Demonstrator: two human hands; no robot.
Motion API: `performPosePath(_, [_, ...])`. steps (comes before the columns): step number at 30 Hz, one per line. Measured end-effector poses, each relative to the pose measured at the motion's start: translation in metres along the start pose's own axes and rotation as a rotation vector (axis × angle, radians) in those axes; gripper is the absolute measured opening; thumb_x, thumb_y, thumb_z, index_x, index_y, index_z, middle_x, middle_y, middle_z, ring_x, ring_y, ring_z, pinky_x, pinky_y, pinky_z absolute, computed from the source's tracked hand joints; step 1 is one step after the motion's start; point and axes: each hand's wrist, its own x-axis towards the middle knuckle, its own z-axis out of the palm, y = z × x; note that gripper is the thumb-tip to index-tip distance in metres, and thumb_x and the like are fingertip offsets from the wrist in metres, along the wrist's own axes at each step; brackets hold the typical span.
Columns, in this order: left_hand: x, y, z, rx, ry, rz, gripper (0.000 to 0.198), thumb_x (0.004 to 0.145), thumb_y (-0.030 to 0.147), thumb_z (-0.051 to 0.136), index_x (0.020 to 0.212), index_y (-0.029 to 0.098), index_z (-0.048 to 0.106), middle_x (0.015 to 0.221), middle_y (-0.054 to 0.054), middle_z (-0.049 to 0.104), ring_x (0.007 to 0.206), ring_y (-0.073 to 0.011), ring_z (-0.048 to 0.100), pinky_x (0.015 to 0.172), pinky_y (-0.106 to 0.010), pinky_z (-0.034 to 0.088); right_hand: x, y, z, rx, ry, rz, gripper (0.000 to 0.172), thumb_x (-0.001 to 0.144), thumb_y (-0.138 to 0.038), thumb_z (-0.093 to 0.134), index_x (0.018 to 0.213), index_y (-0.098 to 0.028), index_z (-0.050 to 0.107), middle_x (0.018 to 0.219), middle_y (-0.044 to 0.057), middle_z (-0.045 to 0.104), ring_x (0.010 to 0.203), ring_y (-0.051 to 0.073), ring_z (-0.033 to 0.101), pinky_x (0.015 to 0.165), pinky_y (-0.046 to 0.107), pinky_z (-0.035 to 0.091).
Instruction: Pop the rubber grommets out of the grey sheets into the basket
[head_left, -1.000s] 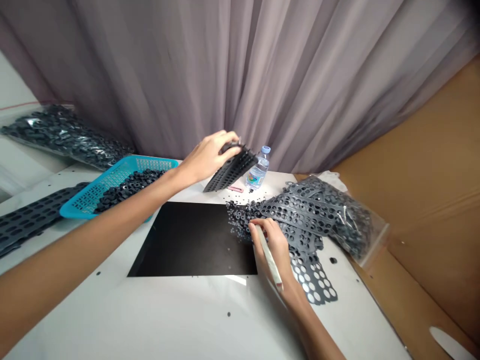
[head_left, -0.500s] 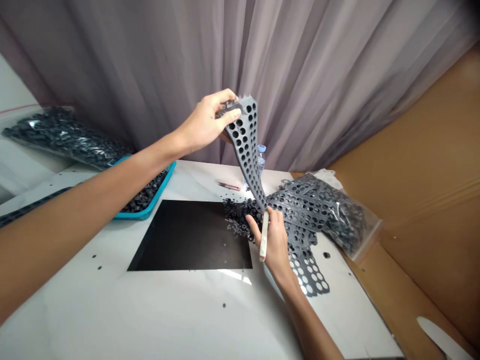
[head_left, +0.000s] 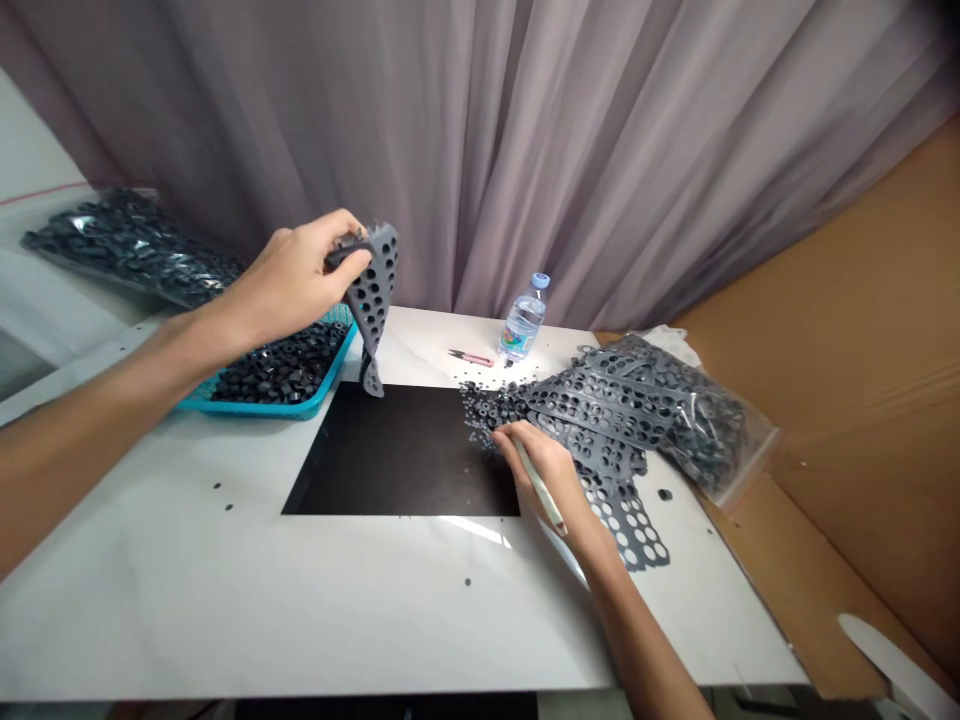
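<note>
My left hand (head_left: 311, 268) is closed on the top end of a dark grey perforated rubber sheet (head_left: 373, 292). The sheet hangs twisted over the back left of a black mat (head_left: 405, 455), its lower end near the mat's far edge. My right hand (head_left: 546, 462) is closed around a slim, pale pen-like tool (head_left: 546, 492) at the mat's right side. The tool's tip is hidden by the fingers. Just beyond that hand lies a heap of small dark rings (head_left: 499, 400), beside a pile of punched sheets (head_left: 600, 410).
A turquoise basket (head_left: 300, 408) of dark pieces stands at the left, with a filled plastic bag (head_left: 135, 250) behind it. Pink-handled thread snips (head_left: 472, 358) and a water bottle (head_left: 523, 322) are at the back. Another filled bag (head_left: 705, 440) lies at the right.
My left hand has carried the perforated sheet left, away from my right hand, and the sheet's lower end is now free. The pale tool has tilted in my right hand.
</note>
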Motion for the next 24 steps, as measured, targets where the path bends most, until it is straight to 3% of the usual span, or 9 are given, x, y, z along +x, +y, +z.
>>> performPosePath(3, [-0.02, 0.011, 0.018, 0.105, -0.031, 0.032, 0.033, 0.107, 0.041, 0.051, 0.124, 0.016, 0.065, 0.1, -0.005, 0.077, 0.089, -0.0242, 0.075, 0.091, -0.039, 0.055, -0.01, -0.008, 0.0, -0.072, -0.05, -0.02, 0.022, 0.109, -0.038, 0.051, 0.097, -0.024, 0.062, 0.091, 0.004, 0.069, 0.079, 0.019, 0.067, 0.072, 0.03, 0.047])
performPosePath(6, [-0.052, 0.028, 0.051, 0.006, -0.133, 0.03, 0.03, 0.107, 0.039, 0.048, 0.127, 0.023, 0.064, 0.107, -0.006, 0.08, 0.094, -0.0269, 0.077, 0.086, -0.035, 0.056, -0.029, -0.019, 0.015, -0.114, -0.051, -0.034, 0.022, 0.102, -0.044, 0.065, 0.102, -0.023, 0.059, 0.09, 0.004, 0.068, 0.082, 0.022, 0.066, 0.073, 0.033, 0.048])
performPosePath(10, [-0.107, 0.051, 0.099, -0.161, -0.239, -0.019, 0.027, 0.108, 0.036, 0.046, 0.122, 0.024, 0.065, 0.095, -0.005, 0.081, 0.085, -0.0248, 0.079, 0.076, -0.032, 0.059, -0.046, -0.022, 0.037, -0.136, -0.066, 0.014, 0.018, 0.097, -0.033, 0.072, 0.1, -0.022, 0.058, 0.088, 0.004, 0.065, 0.08, 0.024, 0.065, 0.07, 0.034, 0.047])
performPosePath(13, [-0.143, 0.06, 0.122, -0.196, -0.278, 0.04, 0.022, 0.109, 0.031, 0.047, 0.121, 0.024, 0.064, 0.104, -0.004, 0.081, 0.09, -0.0242, 0.08, 0.076, -0.033, 0.061, -0.048, -0.018, 0.043, -0.084, -0.096, 0.028, 0.016, 0.096, -0.025, 0.073, 0.098, -0.023, 0.057, 0.088, 0.003, 0.064, 0.081, 0.023, 0.065, 0.069, 0.033, 0.048])
performPosePath(15, [-0.158, 0.058, 0.127, -0.219, -0.228, 0.1, 0.022, 0.109, 0.028, 0.048, 0.124, 0.023, 0.063, 0.113, -0.005, 0.081, 0.099, -0.0234, 0.079, 0.085, -0.034, 0.061, -0.049, -0.019, 0.046, -0.07, -0.107, 0.021, 0.014, 0.098, -0.02, 0.07, 0.094, -0.024, 0.056, 0.088, 0.002, 0.065, 0.081, 0.022, 0.064, 0.07, 0.032, 0.048])
performPosePath(18, [-0.167, 0.05, 0.122, -0.247, -0.225, 0.32, 0.023, 0.107, 0.021, 0.05, 0.127, 0.021, 0.062, 0.119, -0.006, 0.078, 0.107, -0.0219, 0.077, 0.094, -0.035, 0.06, -0.05, -0.022, 0.052, -0.132, -0.123, -0.009, 0.017, 0.102, -0.019, 0.063, 0.089, -0.023, 0.053, 0.089, 0.004, 0.066, 0.081, 0.023, 0.064, 0.071, 0.034, 0.048])
performPosePath(21, [-0.164, 0.042, 0.11, -0.214, -0.317, 0.515, 0.02, 0.104, 0.017, 0.053, 0.12, 0.02, 0.065, 0.114, -0.005, 0.078, 0.103, -0.022, 0.075, 0.091, -0.036, 0.059, -0.052, -0.016, 0.052, -0.224, -0.124, -0.049, 0.018, 0.105, -0.023, 0.058, 0.088, -0.023, 0.052, 0.088, 0.006, 0.066, 0.078, 0.024, 0.062, 0.07, 0.036, 0.046])
performPosePath(24, [-0.161, 0.043, 0.102, -0.196, -0.45, 0.565, 0.015, 0.101, 0.017, 0.055, 0.111, 0.021, 0.066, 0.11, -0.005, 0.076, 0.099, -0.0217, 0.073, 0.081, -0.035, 0.056, -0.051, 0.005, 0.036, -0.319, -0.015, 0.047, 0.017, 0.107, -0.026, 0.054, 0.09, -0.023, 0.053, 0.083, 0.006, 0.065, 0.075, 0.025, 0.06, 0.068, 0.037, 0.043])
